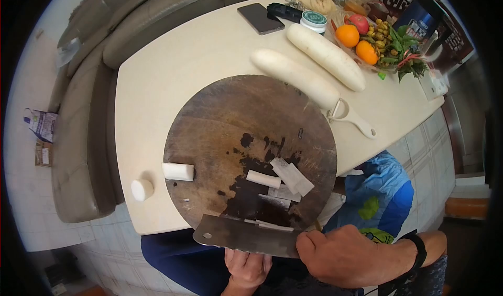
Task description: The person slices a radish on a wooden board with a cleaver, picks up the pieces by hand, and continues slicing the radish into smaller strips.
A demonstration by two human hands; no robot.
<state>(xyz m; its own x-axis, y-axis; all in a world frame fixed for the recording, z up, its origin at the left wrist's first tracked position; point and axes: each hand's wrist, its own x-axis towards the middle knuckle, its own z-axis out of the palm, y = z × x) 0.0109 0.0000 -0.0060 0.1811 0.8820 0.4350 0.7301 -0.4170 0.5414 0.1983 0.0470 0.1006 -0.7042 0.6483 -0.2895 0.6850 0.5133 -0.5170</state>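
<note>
My right hand (335,256) is wrapped round the handle of a cleaver (246,238), its broad blade lying across the near edge of a round wooden chopping board (220,112). Just below the blade is my left hand (246,267), fingers curled and their tips hidden by the steel. Thin white radish strips (270,225) show along the blade's far side. Farther in on the wet wood lie several flat radish slices (292,178) and a small radish block (263,179). A thicker radish chunk (178,171) rests at the board's left edge.
A radish end (141,190) stands on the cream table (144,102). Two whole radishes (327,57) and a peeler (356,122) lie right of the board. Behind are a phone (260,18), a white jar (314,21) and oranges (347,36). A blue bag (377,191) hangs right.
</note>
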